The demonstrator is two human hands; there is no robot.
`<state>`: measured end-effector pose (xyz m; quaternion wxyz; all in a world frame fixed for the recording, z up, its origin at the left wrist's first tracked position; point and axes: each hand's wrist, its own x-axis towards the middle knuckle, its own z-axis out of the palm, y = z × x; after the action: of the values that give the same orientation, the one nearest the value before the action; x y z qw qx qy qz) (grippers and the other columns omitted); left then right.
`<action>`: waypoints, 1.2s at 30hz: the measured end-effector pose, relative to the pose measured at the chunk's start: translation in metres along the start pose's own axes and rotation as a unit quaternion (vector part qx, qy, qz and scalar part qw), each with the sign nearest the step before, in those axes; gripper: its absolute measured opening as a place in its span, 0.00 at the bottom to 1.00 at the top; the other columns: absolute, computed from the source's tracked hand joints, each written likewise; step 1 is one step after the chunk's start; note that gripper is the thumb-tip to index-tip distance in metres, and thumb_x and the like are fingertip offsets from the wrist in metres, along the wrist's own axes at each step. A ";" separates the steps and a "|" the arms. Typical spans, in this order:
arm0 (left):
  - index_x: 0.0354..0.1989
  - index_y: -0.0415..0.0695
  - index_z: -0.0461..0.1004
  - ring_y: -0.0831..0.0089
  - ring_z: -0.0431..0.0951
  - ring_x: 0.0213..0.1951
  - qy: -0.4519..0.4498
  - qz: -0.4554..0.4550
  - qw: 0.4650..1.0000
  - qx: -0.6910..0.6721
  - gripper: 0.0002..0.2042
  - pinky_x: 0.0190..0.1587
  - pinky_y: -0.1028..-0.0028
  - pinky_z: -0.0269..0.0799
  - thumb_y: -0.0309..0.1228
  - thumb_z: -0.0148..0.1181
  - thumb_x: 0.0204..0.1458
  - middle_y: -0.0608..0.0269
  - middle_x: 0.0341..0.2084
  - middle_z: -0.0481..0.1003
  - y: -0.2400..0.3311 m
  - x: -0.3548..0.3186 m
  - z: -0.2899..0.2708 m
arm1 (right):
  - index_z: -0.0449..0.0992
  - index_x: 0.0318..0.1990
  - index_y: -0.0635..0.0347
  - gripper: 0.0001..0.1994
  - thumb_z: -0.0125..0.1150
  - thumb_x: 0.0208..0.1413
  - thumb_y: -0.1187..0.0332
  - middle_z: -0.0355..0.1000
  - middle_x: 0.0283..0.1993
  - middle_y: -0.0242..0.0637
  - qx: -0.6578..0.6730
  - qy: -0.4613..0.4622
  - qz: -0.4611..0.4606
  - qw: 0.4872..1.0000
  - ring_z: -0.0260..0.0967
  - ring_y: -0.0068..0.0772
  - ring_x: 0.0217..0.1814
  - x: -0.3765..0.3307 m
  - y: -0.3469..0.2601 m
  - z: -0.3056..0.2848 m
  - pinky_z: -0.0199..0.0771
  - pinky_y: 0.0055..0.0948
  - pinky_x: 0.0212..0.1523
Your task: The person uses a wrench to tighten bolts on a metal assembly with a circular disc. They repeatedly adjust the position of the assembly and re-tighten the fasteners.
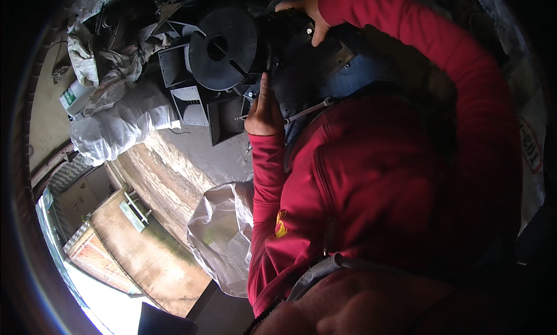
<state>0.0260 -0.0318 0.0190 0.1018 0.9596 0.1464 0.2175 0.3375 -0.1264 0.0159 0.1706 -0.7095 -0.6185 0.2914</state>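
Note:
My left hand (264,117) is closed around a combination wrench (310,110), its index finger stretched out toward a dark metal assembly. The wrench's ring end lies near my lap, and its other end pokes out left of the hand. Just beyond stands a black round disc (232,36) with a centre hole and slots. Angular black plates (225,117) stick out around it. My right hand (308,13) rests on the dark assembly (290,45) right of the disc, thumb and fingers spread apart. A small bright bolt head (309,31) shows by its thumb. Deep shadow hides details there.
White plastic wrapping (125,123) covers a bundle at left, beside a white container (76,97). A translucent plastic bag (223,236) stands by my left forearm. Crumpled sacks and dark metal pieces lie at the far left. Bright ground lies beyond an opening at lower left.

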 end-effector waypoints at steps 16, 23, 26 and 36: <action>0.53 0.57 0.74 0.65 0.71 0.13 -0.041 0.018 0.998 -0.042 0.22 0.18 0.68 0.65 0.24 0.60 0.49 0.56 0.14 0.70 -0.014 0.011 -0.003 | 0.52 0.65 0.57 0.56 0.78 0.25 0.51 0.71 0.51 0.48 0.053 -0.012 -0.028 0.998 0.68 0.48 0.54 -0.002 0.006 0.006 0.66 0.38 0.53; 0.54 0.55 0.74 0.69 0.65 0.12 -0.072 -0.034 0.994 -0.077 0.21 0.18 0.75 0.64 0.22 0.59 0.50 0.54 0.13 0.68 -0.028 0.024 -0.023 | 0.51 0.67 0.57 0.57 0.78 0.25 0.51 0.68 0.56 0.49 0.012 -0.001 -0.040 0.999 0.65 0.48 0.58 0.009 0.002 0.011 0.64 0.37 0.57; 0.55 0.54 0.73 0.70 0.65 0.13 -0.018 0.026 0.995 -0.095 0.24 0.19 0.78 0.64 0.19 0.58 0.49 0.57 0.14 0.68 -0.011 0.021 -0.019 | 0.51 0.66 0.55 0.57 0.78 0.25 0.51 0.68 0.55 0.50 -0.001 0.003 -0.011 1.000 0.66 0.48 0.57 0.001 0.004 0.011 0.64 0.37 0.56; 0.55 0.57 0.72 0.67 0.66 0.12 0.020 0.038 0.997 -0.063 0.25 0.19 0.72 0.66 0.21 0.60 0.48 0.59 0.14 0.69 -0.011 0.006 0.008 | 0.52 0.64 0.54 0.55 0.78 0.25 0.52 0.72 0.48 0.48 0.035 -0.018 -0.019 0.999 0.69 0.51 0.51 0.002 0.000 0.002 0.67 0.40 0.50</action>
<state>0.0320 -0.0208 0.0109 0.1513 0.9516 0.0981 0.2488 0.3360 -0.1248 0.0139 0.1896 -0.6859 -0.6244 0.3221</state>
